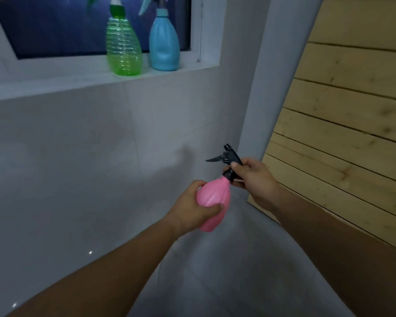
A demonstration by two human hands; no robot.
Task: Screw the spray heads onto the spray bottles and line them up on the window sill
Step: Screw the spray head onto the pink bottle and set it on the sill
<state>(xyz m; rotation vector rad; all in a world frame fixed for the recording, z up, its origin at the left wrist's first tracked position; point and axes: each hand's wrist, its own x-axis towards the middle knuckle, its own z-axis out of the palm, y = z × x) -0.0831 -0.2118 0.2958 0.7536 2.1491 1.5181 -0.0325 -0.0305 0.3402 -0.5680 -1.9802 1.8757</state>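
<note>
Pink spray bottle [213, 202] sits tilted in your left hand [192, 208], gripped round its belly to brace it. Your right hand [254, 179] pinches the black spray head [230, 157] at the neck, likely for twisting. Green bottle [123, 45] and blue bottle [164, 42] stand on the window sill [55, 81].

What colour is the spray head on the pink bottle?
Black, on the spray head atop the pink bottle; seen in the head view.

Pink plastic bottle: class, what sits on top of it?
A black trigger spray head sits on the pink plastic bottle; the right hand covers part of its collar, so its tightness is unseen.
</note>
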